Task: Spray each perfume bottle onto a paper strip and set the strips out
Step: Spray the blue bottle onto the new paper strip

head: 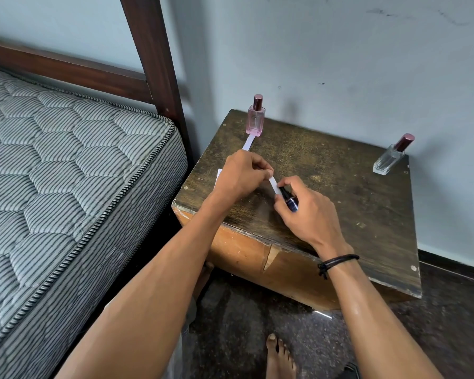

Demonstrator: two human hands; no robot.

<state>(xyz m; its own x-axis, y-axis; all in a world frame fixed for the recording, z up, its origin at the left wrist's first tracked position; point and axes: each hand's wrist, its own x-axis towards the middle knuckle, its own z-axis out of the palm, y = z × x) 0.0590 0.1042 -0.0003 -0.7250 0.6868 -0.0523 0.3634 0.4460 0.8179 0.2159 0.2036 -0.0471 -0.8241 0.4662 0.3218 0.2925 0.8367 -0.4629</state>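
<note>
Holding a paper strip [273, 185] at a dark blue perfume bottle [290, 201].
The left hand [241, 177] is pinching the strip; the right hand [309, 214] is gripping the bottle over the wooden table [340, 187].

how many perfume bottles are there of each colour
pink bottle: 1
clear bottle: 1
dark blue bottle, held in the right hand: 1
total: 3
</note>
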